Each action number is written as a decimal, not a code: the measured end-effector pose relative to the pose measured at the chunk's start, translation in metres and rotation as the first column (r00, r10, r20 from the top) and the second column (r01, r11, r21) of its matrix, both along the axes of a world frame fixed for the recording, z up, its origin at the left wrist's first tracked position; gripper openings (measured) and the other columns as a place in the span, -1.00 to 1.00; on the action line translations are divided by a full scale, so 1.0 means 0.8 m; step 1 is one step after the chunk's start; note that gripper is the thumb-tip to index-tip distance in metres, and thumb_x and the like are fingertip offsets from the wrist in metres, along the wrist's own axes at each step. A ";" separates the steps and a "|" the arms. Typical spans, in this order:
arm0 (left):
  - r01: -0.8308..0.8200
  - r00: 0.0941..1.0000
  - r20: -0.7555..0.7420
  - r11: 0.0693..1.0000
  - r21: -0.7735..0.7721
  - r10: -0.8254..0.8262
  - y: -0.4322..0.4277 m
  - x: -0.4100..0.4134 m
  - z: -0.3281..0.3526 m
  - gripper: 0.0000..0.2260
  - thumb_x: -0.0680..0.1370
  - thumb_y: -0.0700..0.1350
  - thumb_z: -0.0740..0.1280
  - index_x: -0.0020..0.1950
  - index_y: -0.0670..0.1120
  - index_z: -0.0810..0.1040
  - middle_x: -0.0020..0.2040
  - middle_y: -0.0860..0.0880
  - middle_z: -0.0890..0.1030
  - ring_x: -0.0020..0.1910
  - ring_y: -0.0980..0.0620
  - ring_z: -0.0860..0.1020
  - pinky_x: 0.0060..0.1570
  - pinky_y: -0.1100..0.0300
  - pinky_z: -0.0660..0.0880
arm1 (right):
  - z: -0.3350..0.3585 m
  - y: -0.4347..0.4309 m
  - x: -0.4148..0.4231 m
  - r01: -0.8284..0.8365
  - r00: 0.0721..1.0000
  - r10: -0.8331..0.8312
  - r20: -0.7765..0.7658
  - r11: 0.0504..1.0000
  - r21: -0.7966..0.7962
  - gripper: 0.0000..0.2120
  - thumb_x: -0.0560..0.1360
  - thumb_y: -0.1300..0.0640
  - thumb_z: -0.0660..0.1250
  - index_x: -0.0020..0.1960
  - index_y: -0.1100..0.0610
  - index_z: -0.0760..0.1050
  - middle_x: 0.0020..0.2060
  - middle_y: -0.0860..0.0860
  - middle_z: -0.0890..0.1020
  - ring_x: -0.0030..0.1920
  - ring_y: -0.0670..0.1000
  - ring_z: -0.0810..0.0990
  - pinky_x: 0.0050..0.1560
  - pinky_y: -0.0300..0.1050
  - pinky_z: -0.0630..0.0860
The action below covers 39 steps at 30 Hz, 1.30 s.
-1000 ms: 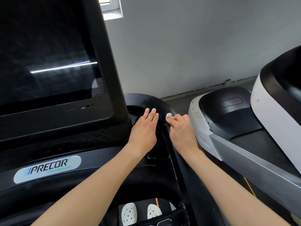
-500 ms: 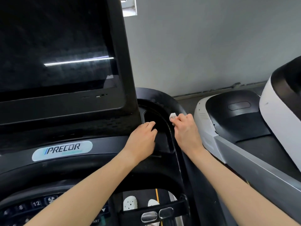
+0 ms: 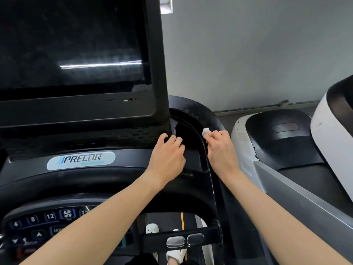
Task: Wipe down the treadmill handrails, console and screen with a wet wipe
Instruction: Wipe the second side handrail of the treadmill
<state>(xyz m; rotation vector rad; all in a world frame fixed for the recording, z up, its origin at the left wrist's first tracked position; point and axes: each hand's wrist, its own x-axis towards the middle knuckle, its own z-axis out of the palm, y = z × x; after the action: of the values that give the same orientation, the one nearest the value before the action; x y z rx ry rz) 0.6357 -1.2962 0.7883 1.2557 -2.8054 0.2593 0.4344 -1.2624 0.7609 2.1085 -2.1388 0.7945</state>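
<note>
A black treadmill console [image 3: 133,165] with a PRECOR badge fills the lower left, under a large dark screen [image 3: 72,44]. At the console's right end is a recessed tray [image 3: 188,142]. My right hand [image 3: 221,150] pinches a small bunched white wet wipe [image 3: 206,131] against the tray's right rim. My left hand [image 3: 168,155] rests with curled fingers on the console at the tray's left edge, just below the screen's corner; it holds nothing. A handrail crossbar with two metal grip sensors [image 3: 184,240] runs below.
A second treadmill [image 3: 277,142] with a white and black hood stands close on the right. A grey wall is behind. Button keypad [image 3: 38,222] sits at lower left. My feet in white shoes [image 3: 152,229] show on the belt below.
My left hand has pulled back from the tray toward the screen's corner, its fingers curling. My right hand with the wipe has stayed on the tray's right rim. The head camera has tilted down.
</note>
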 end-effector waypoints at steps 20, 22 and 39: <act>-0.045 0.999 -0.021 0.999 0.014 0.045 0.004 -0.001 -0.005 -0.73 0.60 0.01 0.18 0.07 -0.05 0.63 0.15 -0.02 0.58 0.23 -0.04 0.49 0.35 -0.06 0.29 | 0.002 -0.024 0.002 -0.040 0.989 0.045 -0.144 0.999 0.036 -0.65 0.51 0.36 0.34 0.28 0.26 0.58 0.33 0.06 0.57 0.17 0.20 0.60 0.55 0.07 0.30; -0.053 0.999 -0.007 0.998 0.016 0.053 0.004 -0.003 -0.003 -0.74 0.59 0.02 0.20 0.07 -0.05 0.63 0.15 -0.01 0.58 0.23 -0.04 0.50 0.34 -0.06 0.29 | 0.005 -0.030 0.006 -0.029 0.988 0.031 -0.151 0.999 0.020 -0.70 0.50 0.36 0.37 0.22 0.27 0.62 0.29 0.07 0.60 0.02 0.18 0.63 0.55 0.12 0.30; -0.047 0.999 0.011 0.993 0.108 0.046 0.055 0.002 -0.002 -0.72 0.66 0.04 0.18 0.14 -0.07 0.62 0.26 -0.09 0.53 0.27 -0.12 0.43 0.21 -0.01 0.43 | 0.016 0.056 0.017 0.162 0.984 -0.163 0.068 0.986 0.023 -0.61 0.50 0.48 0.34 0.27 0.23 0.64 0.06 0.00 0.72 -0.06 0.12 0.49 -0.07 0.00 0.62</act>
<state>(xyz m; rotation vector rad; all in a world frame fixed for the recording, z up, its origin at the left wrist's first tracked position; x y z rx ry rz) 0.6371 -1.2518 0.7871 1.3456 -2.8354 0.1171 0.4481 -1.2177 0.7740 1.9091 -2.3248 0.8457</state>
